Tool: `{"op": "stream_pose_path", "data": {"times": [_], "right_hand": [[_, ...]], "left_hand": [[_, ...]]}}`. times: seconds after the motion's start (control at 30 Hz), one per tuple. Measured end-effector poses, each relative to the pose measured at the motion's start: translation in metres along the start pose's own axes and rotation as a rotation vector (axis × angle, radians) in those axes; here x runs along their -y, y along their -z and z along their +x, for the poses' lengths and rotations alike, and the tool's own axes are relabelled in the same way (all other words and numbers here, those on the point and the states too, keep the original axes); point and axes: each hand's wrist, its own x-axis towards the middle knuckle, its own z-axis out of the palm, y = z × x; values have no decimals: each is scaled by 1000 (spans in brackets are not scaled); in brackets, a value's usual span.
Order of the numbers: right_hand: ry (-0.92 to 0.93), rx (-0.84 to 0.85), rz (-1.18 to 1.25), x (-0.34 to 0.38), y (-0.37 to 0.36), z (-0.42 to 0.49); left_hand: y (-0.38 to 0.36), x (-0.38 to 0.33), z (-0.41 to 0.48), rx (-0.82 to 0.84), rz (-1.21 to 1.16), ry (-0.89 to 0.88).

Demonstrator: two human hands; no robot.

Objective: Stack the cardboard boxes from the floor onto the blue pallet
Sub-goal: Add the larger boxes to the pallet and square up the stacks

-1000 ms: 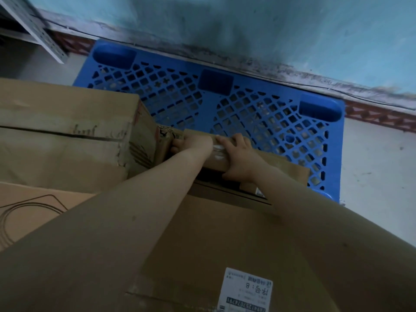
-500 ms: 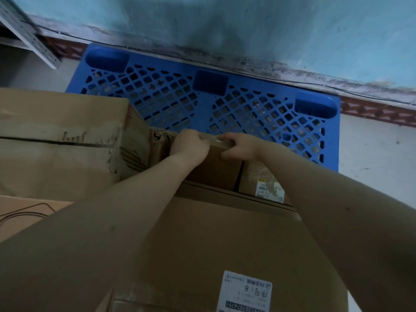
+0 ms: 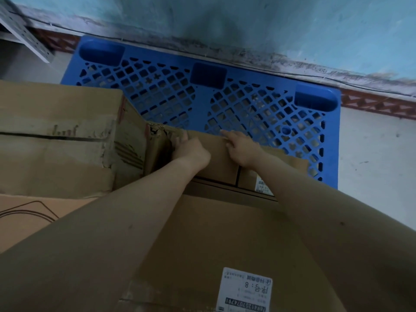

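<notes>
The blue pallet lies on the floor against the wall. A small cardboard box stands on its near part, pushed up against a tall cardboard box on the left. My left hand grips the small box's torn far left corner, fingers curled over the edge. My right hand lies on the box's top at its far edge, index finger stretched out. A large cardboard box with a white label sits right in front of me, below my forearms.
Another flat cardboard box with a line drawing lies at the lower left. A perforated metal rail slants at the top left. The teal wall runs behind the pallet. Pale floor lies to the right.
The small box has settled against the tall box. Both hands have slid to its far edge, and my right index finger has straightened.
</notes>
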Motion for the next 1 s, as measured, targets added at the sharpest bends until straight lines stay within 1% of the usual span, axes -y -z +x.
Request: {"op": "stream_pose_path", "data": {"times": [0.1, 0.17, 0.23, 0.3, 0.33, 0.4, 0.47, 0.63, 0.77, 0.9, 1.0], "right_hand": [[-44, -178, 102, 4, 5, -12], [-29, -276, 295, 16, 11, -21], [-76, -319, 555, 34, 16, -29], [-152, -316, 793, 58, 19, -40], [-167, -304, 866, 72, 19, -48], [-138, -241, 975, 101, 17, -64], [-92, -193, 1064, 132, 21, -78], [-14, -195, 1024, 201, 53, -104], [38, -225, 1040, 242, 66, -118], [13, -288, 1060, 275, 53, -134], [-36, -304, 997, 289, 35, -144]], "left_hand": [[5, -7, -8, -33, -59, -71], [13, -15, -19, -133, -169, -156], [24, -28, -35, -275, -239, -267], [38, -43, -53, -405, -223, -368], [46, -49, -60, -462, -197, -421], [70, -53, -72, -545, -148, -530], [102, -48, -78, -585, -86, -570], [171, 0, -90, -611, -57, -384], [217, 65, -113, -644, -132, -263], [255, 145, -144, -732, -82, -204], [269, 206, -161, -738, -53, -139]]}}
